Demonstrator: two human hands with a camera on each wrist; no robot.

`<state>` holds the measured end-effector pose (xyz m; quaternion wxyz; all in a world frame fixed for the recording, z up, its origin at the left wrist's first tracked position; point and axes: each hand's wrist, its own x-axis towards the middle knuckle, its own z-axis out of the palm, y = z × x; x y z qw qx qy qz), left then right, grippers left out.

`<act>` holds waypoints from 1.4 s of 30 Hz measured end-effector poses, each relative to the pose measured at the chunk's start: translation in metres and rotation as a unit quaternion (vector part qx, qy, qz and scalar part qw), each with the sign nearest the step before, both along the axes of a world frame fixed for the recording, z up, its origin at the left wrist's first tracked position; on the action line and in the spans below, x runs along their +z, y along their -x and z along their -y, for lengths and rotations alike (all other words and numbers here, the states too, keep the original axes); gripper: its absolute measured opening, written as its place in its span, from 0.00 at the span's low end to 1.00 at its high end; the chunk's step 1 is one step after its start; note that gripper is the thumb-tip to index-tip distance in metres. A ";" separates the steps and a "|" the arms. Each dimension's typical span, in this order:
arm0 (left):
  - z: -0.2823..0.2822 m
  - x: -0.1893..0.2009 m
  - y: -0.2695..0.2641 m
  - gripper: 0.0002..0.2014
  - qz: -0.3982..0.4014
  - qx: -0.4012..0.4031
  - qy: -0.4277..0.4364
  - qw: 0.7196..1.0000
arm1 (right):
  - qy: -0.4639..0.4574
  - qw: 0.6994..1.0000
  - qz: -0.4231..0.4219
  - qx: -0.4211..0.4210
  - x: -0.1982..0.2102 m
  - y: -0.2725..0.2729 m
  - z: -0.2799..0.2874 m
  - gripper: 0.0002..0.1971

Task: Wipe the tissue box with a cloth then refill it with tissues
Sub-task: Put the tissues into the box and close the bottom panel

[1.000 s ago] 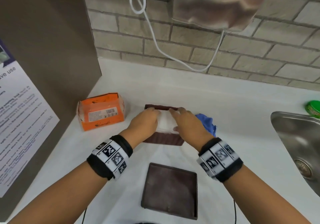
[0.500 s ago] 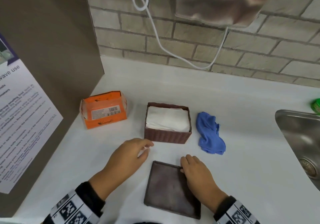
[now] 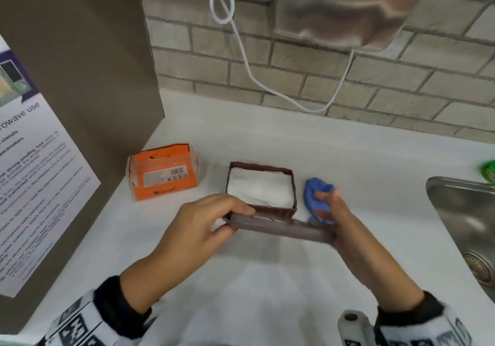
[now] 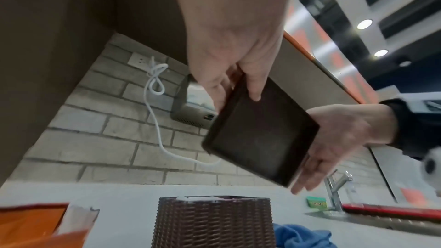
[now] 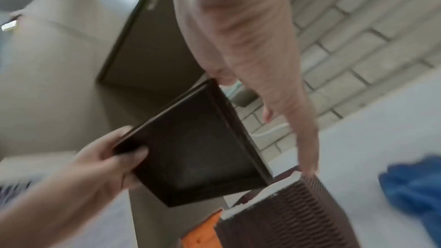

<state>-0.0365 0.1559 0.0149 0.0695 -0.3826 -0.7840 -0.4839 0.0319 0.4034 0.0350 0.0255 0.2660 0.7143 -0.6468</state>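
The brown woven tissue box point(image 3: 267, 210) stands lidless on the white counter, filled with white tissues point(image 3: 258, 190). Its flat brown lid point(image 3: 281, 229) is in the air just in front of the box, roughly level. My left hand point(image 3: 235, 219) pinches the lid's left end, thumb under and fingers on top. My right hand point(image 3: 329, 211) lies with straight fingers along the lid's right edge. The left wrist view shows the lid's underside point(image 4: 260, 135) above the box point(image 4: 212, 222). The blue cloth point(image 3: 312, 198) lies crumpled right of the box, partly behind my right hand.
An opened orange tissue pack point(image 3: 163, 174) sits left of the box. A steel sink point(image 3: 460, 211) is at the right with a green object point(image 3: 488, 171) behind it. A hand dryer point(image 3: 345, 8) and white cable point(image 3: 241, 50) hang on the brick wall. A brown panel with a poster point(image 3: 34, 184) bounds the left.
Both hands left the tissues in the box and came back to the lid on the counter. The lid is now lifted off the counter and held up in front of the box.
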 end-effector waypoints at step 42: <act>-0.083 -0.078 0.107 0.27 0.274 0.242 0.255 0.895 | -0.275 0.957 -0.023 -0.093 -0.095 0.120 0.017 0.33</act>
